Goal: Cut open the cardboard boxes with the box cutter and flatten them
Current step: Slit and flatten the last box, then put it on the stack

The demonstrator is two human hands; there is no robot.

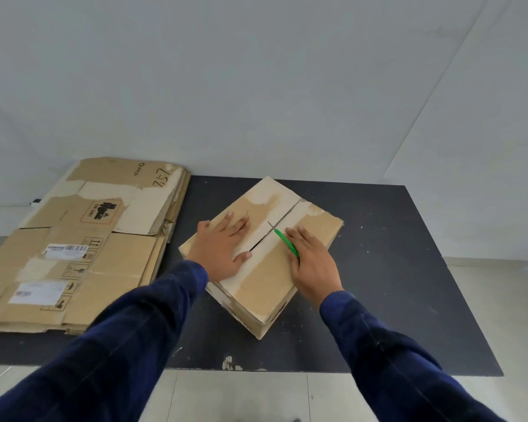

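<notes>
We have the cardboard box (256,289) sitting closed on the black mat (378,269), turned corner-on to us, its two top flaps meeting along a middle seam. The box cutter (285,243), green handle, has its blade tip right at that seam, about halfway along; the near stretch of the seam shows as a dark open slit. Our right hand (313,263) grips the cutter's handle over the right flap. Our left hand (223,245) lies flat on the left flap, fingers straight and spread, thumb close to the seam. Both arms are in dark blue sleeves. To the left, a stack of flattened boxes (83,245) lies half on the mat, labels up, well apart from the box.
</notes>
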